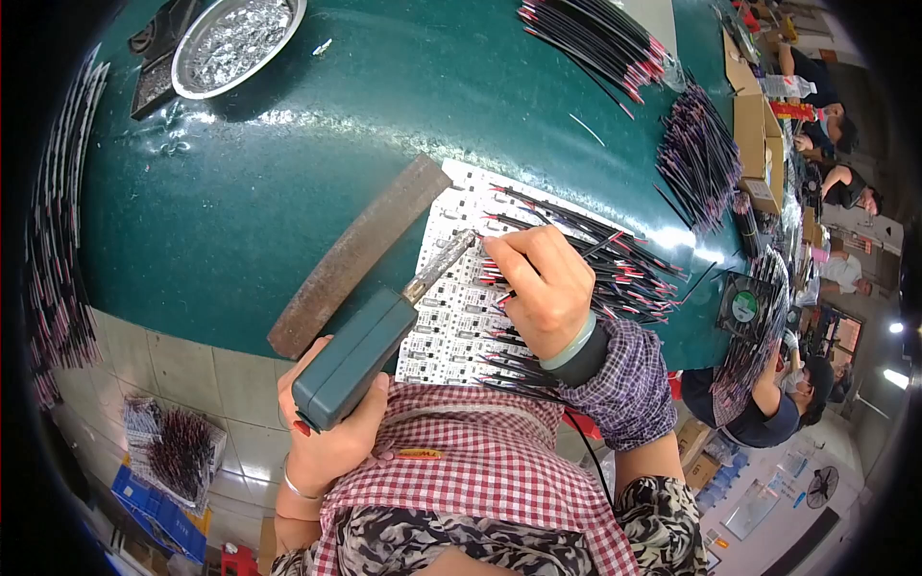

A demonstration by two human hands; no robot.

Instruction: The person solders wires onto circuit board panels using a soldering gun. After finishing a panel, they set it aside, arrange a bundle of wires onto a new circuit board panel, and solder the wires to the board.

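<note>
Through the head camera I had the left hand (351,427) wrapped around the green body of the iron (353,357), its grip closed with the thumb on the near side. The iron slanted up and away to the right, over the white panel (434,336), and its tip ended just beside the right fingertips. I had the right hand (549,293) with thumb and forefinger pinched together, that grip narrowed onto a thin wire (481,240) whose red end barely showed. Whether the tip touched the wire I could not tell.

The panel lay flat on the green table (192,250), near its front edge, covered in rows of small circuits. A rusty bar (357,257) lay slantwise along its left side. Black and red wires (629,283) fanned across the panel's right part, beyond the right hand.

Farther off at the left stood a bowl (197,94) of silvery scraps. A bundle (600,43) of black wires lay at the far side, and a darker heap (699,158) sat nearer the right, beside an open carton (754,149).
</note>
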